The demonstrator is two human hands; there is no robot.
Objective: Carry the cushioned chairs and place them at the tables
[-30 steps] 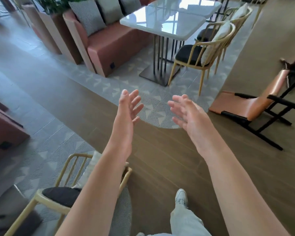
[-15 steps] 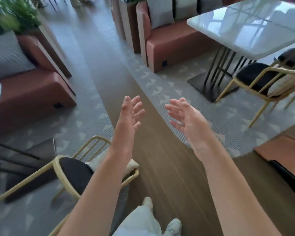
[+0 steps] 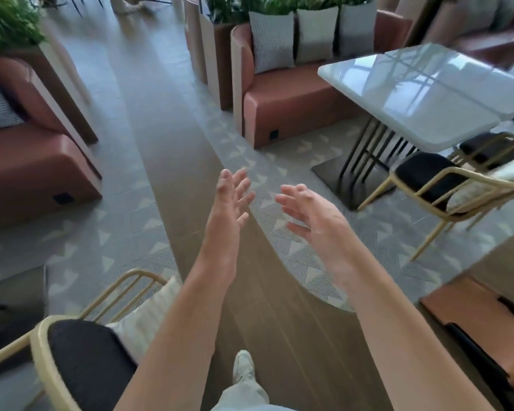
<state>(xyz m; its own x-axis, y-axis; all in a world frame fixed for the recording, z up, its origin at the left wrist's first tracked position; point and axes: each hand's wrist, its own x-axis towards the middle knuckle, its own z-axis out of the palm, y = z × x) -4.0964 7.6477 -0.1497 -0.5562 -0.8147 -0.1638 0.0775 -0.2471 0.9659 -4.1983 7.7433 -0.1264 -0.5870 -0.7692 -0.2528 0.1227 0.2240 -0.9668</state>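
Observation:
My left hand [image 3: 227, 212] and my right hand [image 3: 312, 218] are stretched out in front of me over the wooden floor, fingers spread, holding nothing. A gold-framed chair with a black seat cushion [image 3: 83, 360] and a white pillow stands at the lower left, partly under my left forearm. Another gold-framed cushioned chair [image 3: 428, 179] stands at the white glossy table [image 3: 422, 93] on the right, with a second one behind it. A tan leather chair [image 3: 475, 315] with a black frame shows at the lower right edge.
Terracotta sofas [image 3: 294, 105] with striped pillows stand behind the table and at the far left, backed by planters. A wooden floor strip runs ahead between patterned grey carpet areas. A dark table base sits at the left edge. Someone's feet show far off at the top.
The view has swung left and forward: the table and its chairs slid to the right, and the left chair came closer. Both hands stay spread and hold nothing.

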